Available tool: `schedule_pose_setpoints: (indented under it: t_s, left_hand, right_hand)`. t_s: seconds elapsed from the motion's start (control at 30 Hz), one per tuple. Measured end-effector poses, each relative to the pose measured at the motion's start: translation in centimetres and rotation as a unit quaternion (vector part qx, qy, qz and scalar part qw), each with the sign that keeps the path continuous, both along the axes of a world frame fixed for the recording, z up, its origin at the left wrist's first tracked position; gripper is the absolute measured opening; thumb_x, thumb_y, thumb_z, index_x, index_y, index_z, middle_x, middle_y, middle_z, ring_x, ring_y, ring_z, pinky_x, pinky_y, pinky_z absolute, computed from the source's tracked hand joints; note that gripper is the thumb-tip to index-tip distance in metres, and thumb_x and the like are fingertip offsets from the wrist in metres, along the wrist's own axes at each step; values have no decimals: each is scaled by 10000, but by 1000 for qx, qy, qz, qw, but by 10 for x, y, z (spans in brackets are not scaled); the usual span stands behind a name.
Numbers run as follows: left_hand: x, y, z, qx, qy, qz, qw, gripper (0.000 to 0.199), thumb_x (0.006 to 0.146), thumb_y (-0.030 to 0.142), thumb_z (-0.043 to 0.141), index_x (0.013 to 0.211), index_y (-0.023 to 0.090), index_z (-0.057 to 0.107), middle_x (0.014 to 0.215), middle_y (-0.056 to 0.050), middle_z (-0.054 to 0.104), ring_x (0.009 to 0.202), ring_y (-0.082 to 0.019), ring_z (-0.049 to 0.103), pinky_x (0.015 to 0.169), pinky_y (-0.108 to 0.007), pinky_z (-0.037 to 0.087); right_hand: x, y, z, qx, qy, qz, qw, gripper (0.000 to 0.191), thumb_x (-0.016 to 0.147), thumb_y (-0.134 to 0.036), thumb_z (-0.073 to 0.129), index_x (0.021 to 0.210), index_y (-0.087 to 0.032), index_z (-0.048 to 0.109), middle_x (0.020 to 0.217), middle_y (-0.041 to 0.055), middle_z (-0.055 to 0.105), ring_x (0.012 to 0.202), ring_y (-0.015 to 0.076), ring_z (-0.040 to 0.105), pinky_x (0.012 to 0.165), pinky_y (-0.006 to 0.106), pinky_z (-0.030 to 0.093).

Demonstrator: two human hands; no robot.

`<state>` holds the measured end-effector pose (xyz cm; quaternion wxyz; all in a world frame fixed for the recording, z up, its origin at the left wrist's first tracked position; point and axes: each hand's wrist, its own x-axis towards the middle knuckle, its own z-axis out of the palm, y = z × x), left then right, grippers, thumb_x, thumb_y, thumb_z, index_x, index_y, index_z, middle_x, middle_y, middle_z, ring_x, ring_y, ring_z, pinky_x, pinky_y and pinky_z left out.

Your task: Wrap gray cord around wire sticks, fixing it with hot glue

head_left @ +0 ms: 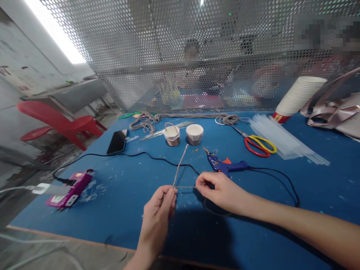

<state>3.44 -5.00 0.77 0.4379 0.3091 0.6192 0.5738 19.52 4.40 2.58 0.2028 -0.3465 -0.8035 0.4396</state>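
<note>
My left hand pinches the lower end of a thin, cord-wrapped stick that points up and away from me. From that pinch a thin grey-brown cord runs taut to my right hand, whose thumb and fingers are closed on it. A loose loop of the cord hangs below the right hand. Beyond the stick's tip stand two small white-topped cups, one a little basket with a handle, the other a cup without one. A blue glue gun lies just past my right hand.
Scissors, translucent strips and stacked paper cups are at the right. Cord bundles and thin wires lie at the back by a perforated metal screen. A phone and purple power strip sit left; black cable crosses the table.
</note>
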Motion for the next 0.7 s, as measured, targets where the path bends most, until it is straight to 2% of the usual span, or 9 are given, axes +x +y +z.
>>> schedule_pose_setpoints:
  t_s: [0.17, 0.37, 0.6, 0.7]
  left_hand:
    - [1, 3, 2, 6, -68, -10, 998, 214, 763, 364, 633, 755, 160, 570, 496, 92, 368, 432, -43, 283, 397, -153, 239]
    - [2, 2, 0, 10, -29, 4, 1000, 224, 753, 379, 638, 727, 183, 534, 472, 102, 349, 419, -50, 285, 391, -158, 240]
    - [3, 1, 2, 13, 29, -14, 999, 229, 782, 367, 603, 679, 162, 590, 573, 40, 498, 508, -69, 409, 487, -180, 339]
    - [3, 0, 2, 8, 19, -12, 1000, 233, 771, 377, 612, 707, 154, 619, 561, 38, 482, 517, -72, 402, 482, -177, 331]
  right_hand:
    - [2, 0, -1, -2, 1, 0, 1000, 119, 781, -175, 488, 687, -164, 560, 620, -13, 553, 576, 107, 475, 565, 228, 358]
    - [2, 0, -3, -6, 8, 0, 1000, 121, 777, -180, 486, 672, -167, 546, 598, -21, 527, 568, 105, 462, 560, 226, 353]
    - [4, -3, 0, -23, 16, 4, 1000, 124, 776, -187, 481, 671, -168, 543, 594, -26, 514, 562, 101, 451, 547, 216, 349]
    - [4, -3, 1, -23, 17, 6, 1000, 119, 775, -184, 481, 676, -167, 545, 603, -24, 519, 571, 102, 453, 555, 216, 352]
